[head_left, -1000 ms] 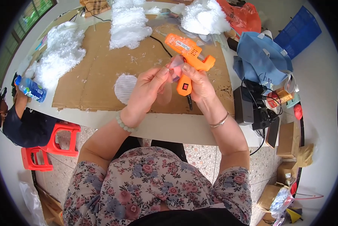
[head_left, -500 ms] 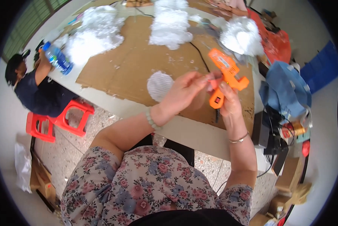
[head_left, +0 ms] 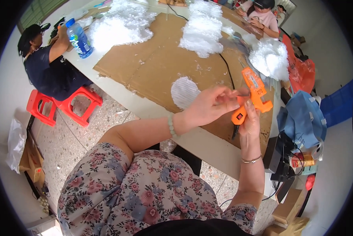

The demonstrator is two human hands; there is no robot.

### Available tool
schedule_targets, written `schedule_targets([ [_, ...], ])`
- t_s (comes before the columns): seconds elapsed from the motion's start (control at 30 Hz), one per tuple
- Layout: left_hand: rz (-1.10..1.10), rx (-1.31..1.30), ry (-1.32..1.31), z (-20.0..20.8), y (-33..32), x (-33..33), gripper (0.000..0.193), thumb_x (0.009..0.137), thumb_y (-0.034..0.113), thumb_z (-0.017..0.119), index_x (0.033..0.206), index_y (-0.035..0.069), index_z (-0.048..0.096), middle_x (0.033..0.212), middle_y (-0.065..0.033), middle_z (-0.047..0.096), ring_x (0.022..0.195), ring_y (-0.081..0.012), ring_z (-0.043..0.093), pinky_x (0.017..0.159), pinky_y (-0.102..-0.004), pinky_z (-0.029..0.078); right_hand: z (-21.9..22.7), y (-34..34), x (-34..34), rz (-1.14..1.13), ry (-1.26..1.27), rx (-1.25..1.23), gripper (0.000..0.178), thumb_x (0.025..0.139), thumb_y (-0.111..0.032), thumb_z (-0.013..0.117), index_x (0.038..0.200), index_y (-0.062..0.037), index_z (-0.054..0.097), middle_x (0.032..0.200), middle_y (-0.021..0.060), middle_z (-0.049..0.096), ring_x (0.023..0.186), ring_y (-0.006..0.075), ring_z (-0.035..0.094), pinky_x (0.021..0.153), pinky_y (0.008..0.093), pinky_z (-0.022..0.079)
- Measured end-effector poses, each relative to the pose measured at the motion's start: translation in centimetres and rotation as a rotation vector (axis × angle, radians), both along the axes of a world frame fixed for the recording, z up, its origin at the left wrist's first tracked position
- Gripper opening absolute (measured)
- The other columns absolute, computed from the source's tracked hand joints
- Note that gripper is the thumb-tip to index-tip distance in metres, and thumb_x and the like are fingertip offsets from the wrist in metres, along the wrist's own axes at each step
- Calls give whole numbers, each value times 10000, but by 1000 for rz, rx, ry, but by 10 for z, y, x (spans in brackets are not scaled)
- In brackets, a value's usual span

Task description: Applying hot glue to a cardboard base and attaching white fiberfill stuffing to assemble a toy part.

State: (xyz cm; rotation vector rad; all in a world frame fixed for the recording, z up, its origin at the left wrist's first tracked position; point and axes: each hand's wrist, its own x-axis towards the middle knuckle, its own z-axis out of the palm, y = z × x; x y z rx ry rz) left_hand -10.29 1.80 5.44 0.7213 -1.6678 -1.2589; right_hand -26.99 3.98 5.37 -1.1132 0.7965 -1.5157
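A long pale table (head_left: 172,118) runs from the upper left of the frame down toward the right, most of it covered by flat sheets of brown cardboard (head_left: 156,67), with a speckled stone floor showing below it at left. Heaps of white fluffy fibre (head_left: 121,25) sit along the top of the frame, and a flat white disc (head_left: 184,92) lies on the cardboard just left of my hands. My right hand (head_left: 249,120), at centre right, is wrapped around the handle of an orange glue gun (head_left: 253,92), fingers closed firmly on the grip, the gun's body slanting up and away from me and its black cord (head_left: 226,69) trailing back over the cardboard. My left hand (head_left: 209,106) comes in from the left and meets the gun near its middle, fingers drawn together in a pinch; it looks as if I hold something small and pale between thumb and fingertips, but it is too small for me to tell what. The two hands touch or nearly touch at the gun. In the upper left, another person in a dark shirt (head_left: 46,67) sits on a red plastic stool (head_left: 60,104), beside a blue-capped water bottle (head_left: 79,39) standing on the table. At the top right a second person in a pink top (head_left: 268,17) works at the far end. A blue cloth bag (head_left: 302,120) lies at the right edge.
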Motion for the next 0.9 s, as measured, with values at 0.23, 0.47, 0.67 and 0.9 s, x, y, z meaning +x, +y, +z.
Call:
schedule_targets([
  [0.23, -74, 37, 156, -6, -6, 0, 328, 827, 163, 696, 1063, -47, 606, 940, -87, 671, 839, -135, 634, 782, -262, 496, 5, -3, 12, -116, -128, 97, 251, 831, -35, 625, 1070, -17, 549, 959, 81, 626, 813, 151, 602, 714, 296, 503],
  [0.47, -83, -11, 91, -11, -7, -1, 332, 875, 162, 644, 1117, -59, 592, 941, -102, 668, 852, -116, 623, 770, -250, 489, -4, -9, -5, 40, -19, -12, 324, 817, -165, 689, 1084, -27, 566, 1017, 98, 630, 815, 143, 583, 763, 288, 478],
  [0.67, -78, 29, 41, -9, -9, 4, 311, 915, 206, 591, 1093, -48, 607, 866, -68, 651, 775, -87, 581, 702, -232, 467, -2, -10, -6, 58, -58, 4, 342, 831, -222, 688, 1086, -27, 569, 973, 100, 650, 779, 127, 577, 728, 281, 479],
  [0.9, -25, -5, -135, -5, -13, 10, 309, 929, 178, 556, 1121, -63, 580, 941, -96, 663, 829, -140, 626, 754, -283, 510, 6, -8, -4, 37, -84, 98, 269, 839, -126, 651, 1073, -23, 567, 905, 98, 652, 715, 135, 585, 669, 283, 486],
])
